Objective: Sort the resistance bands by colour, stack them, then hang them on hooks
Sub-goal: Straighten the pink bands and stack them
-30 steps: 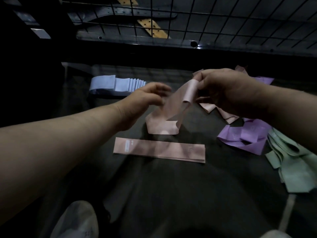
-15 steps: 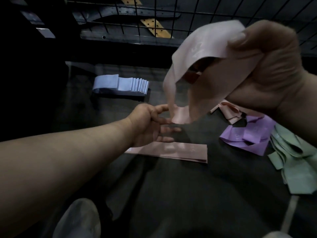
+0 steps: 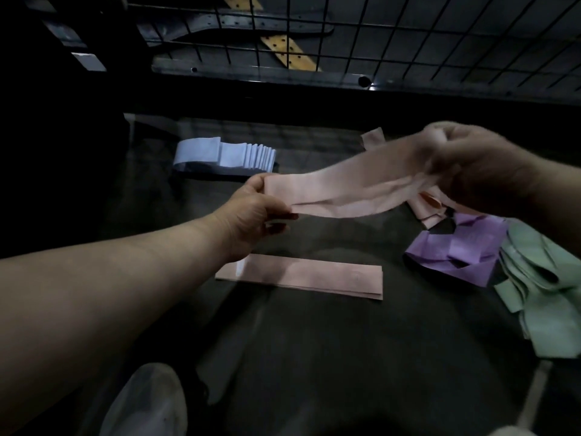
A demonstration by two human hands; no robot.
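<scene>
A pink resistance band is stretched in the air between both hands. My left hand pinches its left end and my right hand grips its right end. Below it on the dark surface lies a flat stack of pink bands. More loose pink bands lie under my right hand. Purple bands sit in a heap at the right, with green bands beyond them. A neat row of light blue bands lies at the back left.
A black wire grid panel stands behind the surface, with a dark perforated metal bar and a yellow perforated strip behind it. A light shoe shows at the bottom left.
My right hand has come down from high up with the pink band. My left hand has taken the band's other end, and the band is now pulled out lengthwise between them.
</scene>
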